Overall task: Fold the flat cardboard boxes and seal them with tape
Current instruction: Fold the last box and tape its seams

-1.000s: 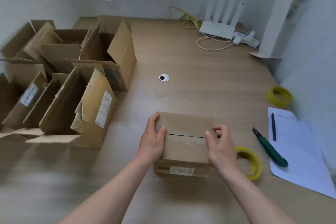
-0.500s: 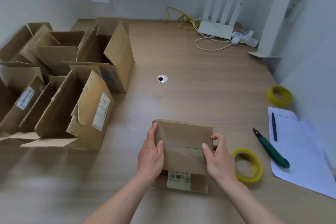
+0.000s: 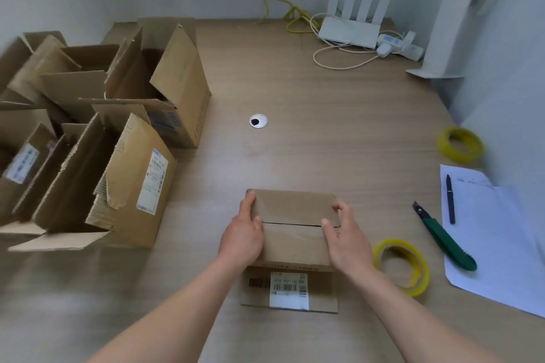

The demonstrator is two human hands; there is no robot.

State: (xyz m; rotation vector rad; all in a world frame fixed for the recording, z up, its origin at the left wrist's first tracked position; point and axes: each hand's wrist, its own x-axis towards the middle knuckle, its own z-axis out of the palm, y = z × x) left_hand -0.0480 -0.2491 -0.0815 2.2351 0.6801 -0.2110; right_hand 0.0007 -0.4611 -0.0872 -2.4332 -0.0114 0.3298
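Nearest us, toward the near edge of the counter [image 3: 339, 132], sits the small cardboard box [image 3: 292, 244] we are working on. Its two top flaps are folded down and meet at a seam, with no tape across it that we can see. Our left hand [image 3: 243, 237] grasps the box's left side, thumb laid on top by the seam. Our right hand [image 3: 346, 240] presses on the right side with loosely bent fingers, thumb on the flap. We judge the folding of this box done and the sealing still to come.

Just right of the box lies a yellow tape roll [image 3: 402, 267], then a green box cutter [image 3: 445, 240] and a sheet of paper [image 3: 495, 247] with a pen [image 3: 450, 199] at the right edge. A second yellow tape roll [image 3: 460, 144] lies farther along that edge.

Along the left edge stands a cluster of open cardboard boxes [image 3: 97, 138], flaps up and unsealed. We can make out nothing inside them. By the far edge sits a white router [image 3: 352, 31]
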